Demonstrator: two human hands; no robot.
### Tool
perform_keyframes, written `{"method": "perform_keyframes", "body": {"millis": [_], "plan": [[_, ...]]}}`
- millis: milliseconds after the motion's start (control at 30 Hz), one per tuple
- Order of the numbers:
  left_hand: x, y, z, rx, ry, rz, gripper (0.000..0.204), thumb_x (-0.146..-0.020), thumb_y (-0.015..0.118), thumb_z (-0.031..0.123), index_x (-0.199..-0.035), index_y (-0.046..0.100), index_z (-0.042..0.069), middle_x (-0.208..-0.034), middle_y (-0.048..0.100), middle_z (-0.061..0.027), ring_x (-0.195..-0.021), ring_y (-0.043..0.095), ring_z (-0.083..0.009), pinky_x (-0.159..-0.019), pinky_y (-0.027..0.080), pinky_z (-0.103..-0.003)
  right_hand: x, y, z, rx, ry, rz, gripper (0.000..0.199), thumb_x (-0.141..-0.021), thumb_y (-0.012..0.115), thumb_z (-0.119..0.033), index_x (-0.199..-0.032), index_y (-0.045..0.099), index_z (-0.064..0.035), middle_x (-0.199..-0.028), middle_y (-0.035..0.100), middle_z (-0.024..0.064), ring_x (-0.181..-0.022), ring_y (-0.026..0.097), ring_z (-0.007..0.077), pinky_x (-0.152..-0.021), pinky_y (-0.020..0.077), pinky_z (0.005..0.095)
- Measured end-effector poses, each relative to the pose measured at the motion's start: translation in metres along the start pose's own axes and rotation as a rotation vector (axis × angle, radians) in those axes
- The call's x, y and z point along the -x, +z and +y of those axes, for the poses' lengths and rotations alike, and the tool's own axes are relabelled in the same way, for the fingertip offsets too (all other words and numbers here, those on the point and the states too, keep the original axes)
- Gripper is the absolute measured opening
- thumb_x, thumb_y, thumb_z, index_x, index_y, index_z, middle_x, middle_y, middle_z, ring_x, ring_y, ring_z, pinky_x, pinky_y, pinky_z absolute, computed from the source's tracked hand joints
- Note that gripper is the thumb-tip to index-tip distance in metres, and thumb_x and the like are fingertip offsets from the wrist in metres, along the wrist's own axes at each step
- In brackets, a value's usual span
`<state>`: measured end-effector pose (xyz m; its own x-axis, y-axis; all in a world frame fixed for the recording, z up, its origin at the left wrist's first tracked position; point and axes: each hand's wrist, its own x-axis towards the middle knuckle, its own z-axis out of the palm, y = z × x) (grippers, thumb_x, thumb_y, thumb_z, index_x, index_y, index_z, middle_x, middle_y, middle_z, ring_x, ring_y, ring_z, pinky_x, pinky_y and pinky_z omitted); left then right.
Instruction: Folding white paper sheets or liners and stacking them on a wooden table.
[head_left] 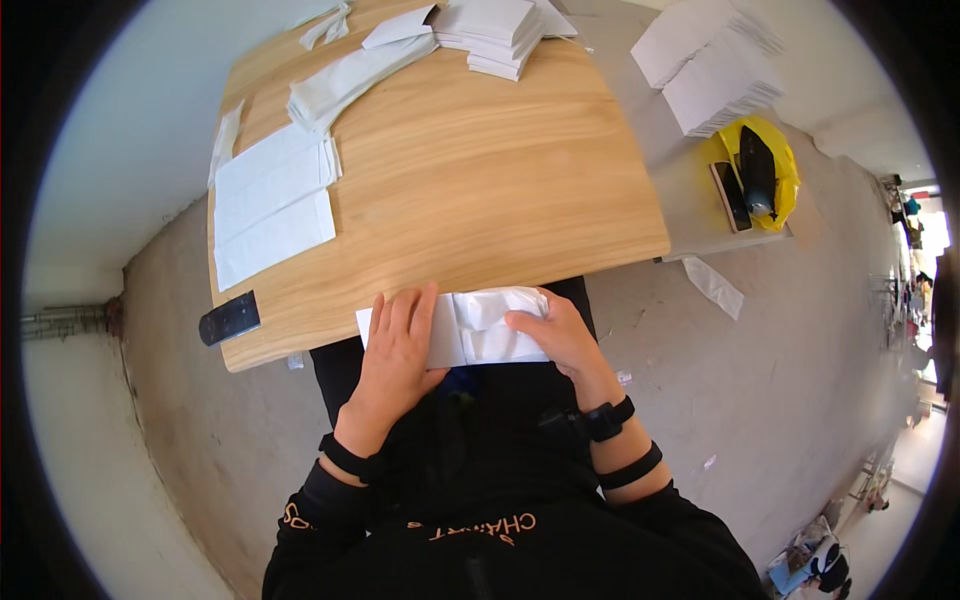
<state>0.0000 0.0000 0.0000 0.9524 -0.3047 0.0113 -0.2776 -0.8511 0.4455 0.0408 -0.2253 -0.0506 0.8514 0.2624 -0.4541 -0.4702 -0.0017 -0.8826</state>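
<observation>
At the table's near edge, in front of my body, a flat white card or box (446, 345) lies crosswise with a thin, crinkled white sleeve (485, 325) over its right part. My left hand (400, 335) grips the left part, fingers laid together across the top and thumb at the lower edge. On the right end, my right hand (560, 335) holds the sleeve, its thumb pressed on top and the other fingers hidden underneath. Whether the sleeve is paper or plastic I cannot tell.
Stacked white sheets or sleeves (275, 205) lie on the wooden table (480, 170) at left, near a black phone-like device (230, 318). White boxes (500, 30) are piled at the back. On a lower surface at right are more white stacks (720, 85), a phone (731, 196) and a yellow bag (785, 180).
</observation>
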Motion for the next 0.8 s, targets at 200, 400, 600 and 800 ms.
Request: {"method": "perform_keyframes", "body": {"millis": [200, 400, 600, 800], "plan": [[-0.009, 0.004, 0.004, -0.026, 0.082, -0.011, 0.101, -0.052, 0.086, 0.009, -0.138, 0.035, 0.002, -0.126, 0.044, -0.0166, -0.121, 0.043, -0.0349, -0.111, 0.027, -0.053, 0.001, -0.005, 0.001, 0.102, -0.012, 0.053, 0.043, -0.077, 0.068, -0.015, -0.113, 0.06, 0.0053, -0.097, 0.067, 0.0135, -0.085, 0.064, 0.0185, -0.076, 0.049, 0.0297], [-0.055, 0.023, -0.02, -0.102, 0.149, -0.002, 0.094, -0.056, 0.083, 0.012, -0.137, 0.036, 0.005, -0.133, 0.042, -0.0158, -0.129, 0.039, -0.0337, -0.112, 0.025, -0.051, -0.036, -0.012, 0.016, -0.076, -0.069, 0.192, 0.04, -0.076, 0.066, -0.015, -0.11, 0.063, 0.004, -0.094, 0.068, 0.0166, -0.085, 0.065, 0.0228, -0.076, 0.0496, 0.0337], [-0.063, 0.033, -0.008, -0.161, 0.151, 0.043, 0.083, -0.059, 0.079, 0.012, -0.134, 0.042, 0.006, -0.139, 0.036, -0.0209, -0.137, 0.029, -0.0381, -0.112, 0.025, -0.052, -0.049, -0.011, 0.028, 0.394, -0.091, 0.416, 0.042, -0.074, 0.067, -0.024, -0.109, 0.065, -0.0007, -0.095, 0.068, 0.0222, -0.09, 0.065, 0.033, -0.079, 0.0493, 0.0391], [-0.054, 0.052, 0.017, -0.095, 0.1, 0.011, 0.068, -0.064, 0.079, 0.013, -0.125, 0.051, 0.016, -0.138, 0.033, -0.0216, -0.135, 0.027, -0.042, -0.109, 0.026, -0.057, -0.038, -0.008, 0.017, 0.437, -0.074, 0.43, 0.042, -0.075, 0.067, -0.023, -0.11, 0.064, 0.0014, -0.095, 0.068, 0.0204, -0.087, 0.066, 0.0281, -0.078, 0.0492, 0.0367]]}}
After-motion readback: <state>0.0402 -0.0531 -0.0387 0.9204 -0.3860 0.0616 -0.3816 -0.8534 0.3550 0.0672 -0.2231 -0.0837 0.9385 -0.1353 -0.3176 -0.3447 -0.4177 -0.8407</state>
